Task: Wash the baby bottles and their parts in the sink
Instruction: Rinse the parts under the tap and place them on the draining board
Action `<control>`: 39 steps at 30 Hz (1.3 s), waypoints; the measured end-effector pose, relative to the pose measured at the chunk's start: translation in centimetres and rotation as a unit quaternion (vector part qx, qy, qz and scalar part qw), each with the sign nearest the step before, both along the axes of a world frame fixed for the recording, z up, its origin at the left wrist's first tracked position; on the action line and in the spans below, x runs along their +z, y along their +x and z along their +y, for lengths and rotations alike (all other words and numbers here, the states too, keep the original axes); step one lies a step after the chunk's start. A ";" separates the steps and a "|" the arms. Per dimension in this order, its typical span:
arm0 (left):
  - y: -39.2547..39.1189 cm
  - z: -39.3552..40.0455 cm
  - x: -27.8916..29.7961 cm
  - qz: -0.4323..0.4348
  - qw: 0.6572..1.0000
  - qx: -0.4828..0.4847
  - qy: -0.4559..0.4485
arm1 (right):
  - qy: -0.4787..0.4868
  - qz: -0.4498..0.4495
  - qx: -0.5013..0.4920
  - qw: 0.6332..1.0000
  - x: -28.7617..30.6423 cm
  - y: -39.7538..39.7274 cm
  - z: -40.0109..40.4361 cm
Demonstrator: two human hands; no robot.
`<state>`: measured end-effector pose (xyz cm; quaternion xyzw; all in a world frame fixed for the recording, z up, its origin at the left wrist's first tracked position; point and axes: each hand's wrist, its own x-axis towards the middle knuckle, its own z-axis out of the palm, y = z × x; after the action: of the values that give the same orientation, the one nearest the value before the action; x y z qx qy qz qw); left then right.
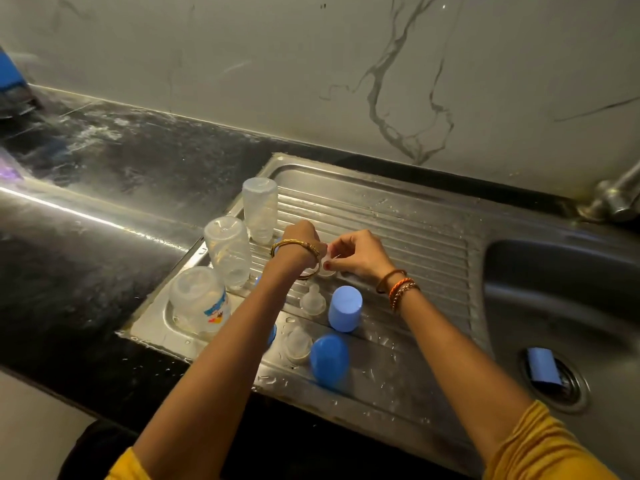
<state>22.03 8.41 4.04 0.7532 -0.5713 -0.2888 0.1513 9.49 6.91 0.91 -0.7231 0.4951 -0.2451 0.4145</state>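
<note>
Three clear baby bottles stand upside down along the left of the steel draining board (398,216): one at the back (259,209), one in the middle (228,251), and a printed one in front (201,303). My left hand (301,240) and my right hand (360,254) meet above the board. Both pinch a small clear teat (331,253) between their fingertips, and the left hand's fingers are mostly hidden. Two more clear teats (313,299) (298,342) stand on the board. A light blue cap (344,308) and a darker blue cap (329,362) stand beside them.
The sink basin (554,289) lies to the right, with a blue part (542,368) lying on its drain. A steel tap (616,199) sits at the far right against the marble wall. Wet black countertop (104,161) stretches left. A blue ring (272,334) peeks from under my left forearm.
</note>
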 end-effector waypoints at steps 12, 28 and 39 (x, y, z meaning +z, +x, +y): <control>0.2 0.7 1.7 0.015 0.999 -0.001 -0.048 | -0.027 0.039 0.024 0.999 0.3 -1.0 -0.2; -18.8 0.8 5.5 0.230 0.956 -0.090 -0.156 | -0.148 0.022 -0.195 0.969 3.2 -20.0 1.3; -34.9 1.7 -6.3 0.278 0.959 -0.013 0.048 | 0.047 0.109 -0.277 0.954 -5.8 -37.3 4.5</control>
<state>-12.85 10.09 -2.27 0.6422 -0.5019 -0.5156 0.2641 -27.81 11.46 -4.89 -0.5596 0.7290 -0.2462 0.3079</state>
